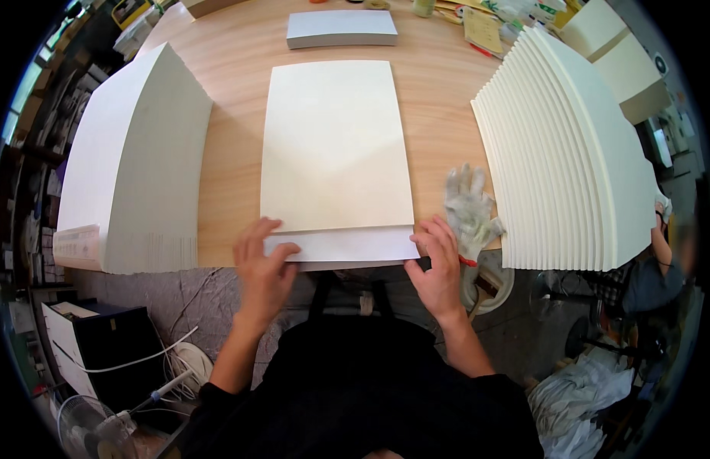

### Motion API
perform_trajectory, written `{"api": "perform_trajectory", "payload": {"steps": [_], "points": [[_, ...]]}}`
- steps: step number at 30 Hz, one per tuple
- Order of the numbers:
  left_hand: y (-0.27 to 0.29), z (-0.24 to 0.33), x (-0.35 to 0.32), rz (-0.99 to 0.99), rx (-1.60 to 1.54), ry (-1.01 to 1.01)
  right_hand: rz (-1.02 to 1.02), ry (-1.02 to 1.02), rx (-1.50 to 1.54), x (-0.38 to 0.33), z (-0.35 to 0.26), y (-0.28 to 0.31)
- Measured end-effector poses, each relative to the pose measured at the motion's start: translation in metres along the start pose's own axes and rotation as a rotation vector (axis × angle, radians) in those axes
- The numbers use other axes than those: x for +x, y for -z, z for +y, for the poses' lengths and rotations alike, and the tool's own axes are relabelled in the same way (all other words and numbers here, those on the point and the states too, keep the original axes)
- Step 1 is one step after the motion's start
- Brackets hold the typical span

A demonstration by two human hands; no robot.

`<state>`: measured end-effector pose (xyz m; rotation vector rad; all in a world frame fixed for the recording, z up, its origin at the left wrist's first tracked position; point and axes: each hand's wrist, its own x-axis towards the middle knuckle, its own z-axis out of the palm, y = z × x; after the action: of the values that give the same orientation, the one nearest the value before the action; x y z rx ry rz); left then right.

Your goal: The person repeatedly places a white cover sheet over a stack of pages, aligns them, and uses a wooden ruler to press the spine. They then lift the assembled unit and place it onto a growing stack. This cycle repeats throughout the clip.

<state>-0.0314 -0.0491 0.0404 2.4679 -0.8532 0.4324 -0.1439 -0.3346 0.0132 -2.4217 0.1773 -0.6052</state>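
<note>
While both hands press its near edge, bare tabletop flanks the sheet.

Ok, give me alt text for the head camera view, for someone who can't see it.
A person's left hand and right hand press on the near edge of a large cream sheet lying on a wooden table. A tall white paper stack stands to the left, a fanned stack of cream sheets to the right, and a white work glove lies beside the right hand.
</note>
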Motion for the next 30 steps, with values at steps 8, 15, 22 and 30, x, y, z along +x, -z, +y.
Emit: {"api": "perform_trajectory", "payload": {"steps": [8,15,22,30], "points": [[-0.010,-0.041,-0.034,-0.013,-0.395,0.387,-0.007,-0.032,0.081,0.007,0.003,-0.009],[-0.010,-0.043,-0.035,0.021,-0.341,0.350,-0.034,-0.038,0.079,0.007,0.003,-0.008],[-0.011,-0.042,-0.033,0.027,-0.358,0.352,-0.058,-0.036,0.056,0.006,0.002,-0.003],[0.022,-0.030,0.011,-0.110,-0.092,0.061,-0.156,-0.072,0.007,0.027,-0.020,0.008]]}}
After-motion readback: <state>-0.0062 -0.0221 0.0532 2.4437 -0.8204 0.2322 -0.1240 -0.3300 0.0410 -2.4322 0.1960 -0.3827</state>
